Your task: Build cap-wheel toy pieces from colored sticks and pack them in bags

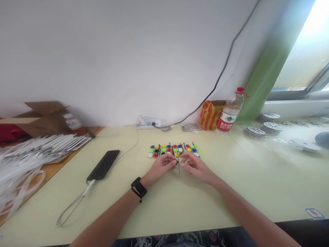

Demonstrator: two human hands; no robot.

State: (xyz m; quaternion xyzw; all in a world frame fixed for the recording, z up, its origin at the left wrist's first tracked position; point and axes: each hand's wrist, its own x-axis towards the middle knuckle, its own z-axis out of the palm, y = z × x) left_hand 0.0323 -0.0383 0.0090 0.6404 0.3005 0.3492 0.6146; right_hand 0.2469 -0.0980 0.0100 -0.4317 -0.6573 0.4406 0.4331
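Bare forearms point(115, 214), L fingers point(170, 165) pinching blk bit point(177, 162) by thin rod point(179, 169).

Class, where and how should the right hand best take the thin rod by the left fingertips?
Probably the near end of the thin rod, pinched by the right hand between thumb and forefinger, coming from the right. The left hand pinches a small black piece beside its middle, while that slim, straight end juts out free.

We see a black phone point(103, 165) plugged into a white cable point(88, 188), a power strip point(147, 123) near the wall point(154, 61), and a red-capped bottle point(227, 120) just beside a red-and-yellow bag point(207, 115).
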